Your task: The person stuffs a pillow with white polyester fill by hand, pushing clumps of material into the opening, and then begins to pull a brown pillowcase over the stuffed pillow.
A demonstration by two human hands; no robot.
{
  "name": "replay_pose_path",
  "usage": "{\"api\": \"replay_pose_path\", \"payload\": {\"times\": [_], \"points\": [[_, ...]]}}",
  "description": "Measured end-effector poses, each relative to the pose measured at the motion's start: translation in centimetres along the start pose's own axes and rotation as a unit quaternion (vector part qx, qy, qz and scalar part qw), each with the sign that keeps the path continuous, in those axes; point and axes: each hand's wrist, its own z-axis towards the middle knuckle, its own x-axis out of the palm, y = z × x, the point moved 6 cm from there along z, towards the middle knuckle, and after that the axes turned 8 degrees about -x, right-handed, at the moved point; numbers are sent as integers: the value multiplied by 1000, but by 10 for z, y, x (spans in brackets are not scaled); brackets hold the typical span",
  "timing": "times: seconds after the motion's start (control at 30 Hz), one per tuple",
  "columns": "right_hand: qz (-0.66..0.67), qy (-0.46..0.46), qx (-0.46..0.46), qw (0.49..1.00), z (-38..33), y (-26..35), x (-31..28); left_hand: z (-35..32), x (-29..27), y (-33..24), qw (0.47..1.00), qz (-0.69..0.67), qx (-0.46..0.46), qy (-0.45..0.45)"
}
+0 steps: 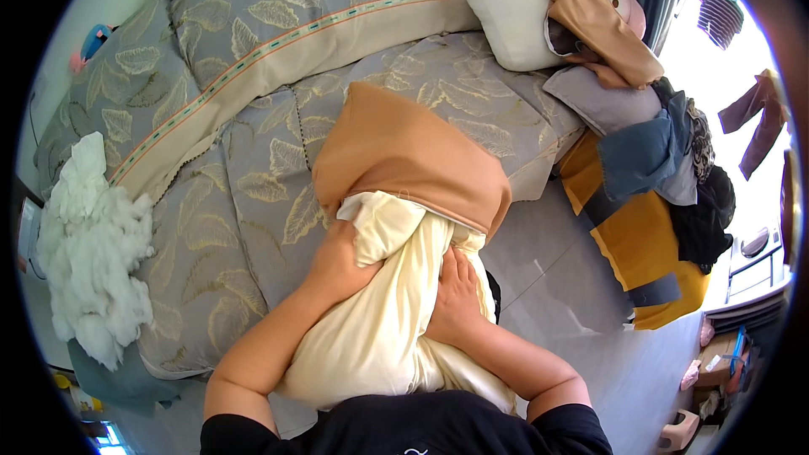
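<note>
A cream cushion insert (358, 345) rests against my body, its far end tucked inside a tan cushion cover (413, 147). The cover's mouth faces me, and folds of cream fabric show at its rim. My left hand (341, 263) grips the insert's left side at the cover's edge; its fingers are partly hidden behind the fabric. On the right side, my right hand (458, 297) presses into the insert with its fingers bent on the cloth, just below the cover's rim. How far the insert reaches inside the cover is hidden.
A grey leaf-patterned sofa (274, 181) spreads ahead. Loose white stuffing (97, 257) heaps at the left. Far right lie a white cushion (514, 21), another tan cover (611, 34), a grey cushion (602, 99), blue cloth (645, 152) and a mustard cloth (624, 232) over the sofa's edge.
</note>
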Motion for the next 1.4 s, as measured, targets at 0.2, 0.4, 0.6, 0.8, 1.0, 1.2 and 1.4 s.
{"api": "replay_pose_path", "payload": {"times": [0.2,0.4,0.6,0.8,1.0,1.2,1.4], "points": [[31,-43,-3,999,2,11,3,-40,-3,-84,988,127,61,56],[50,43,-33,997,-15,-7,-14,-45,25,-62,971,226,48,57],[59,-46,-87,993,-1,-13,-70,-51,36,-58,962,268,42,17],[-112,-259,-172,944,70,4,-73,-50,54,-60,948,311,26,58],[-239,-169,-213,932,86,6,-49,-50,66,-52,945,322,44,26],[-156,-259,-412,860,51,40,-29,-46,83,-46,954,288,3,-86],[-113,-192,-387,895,21,49,-36,-56,88,-70,942,148,-132,-271]]}}
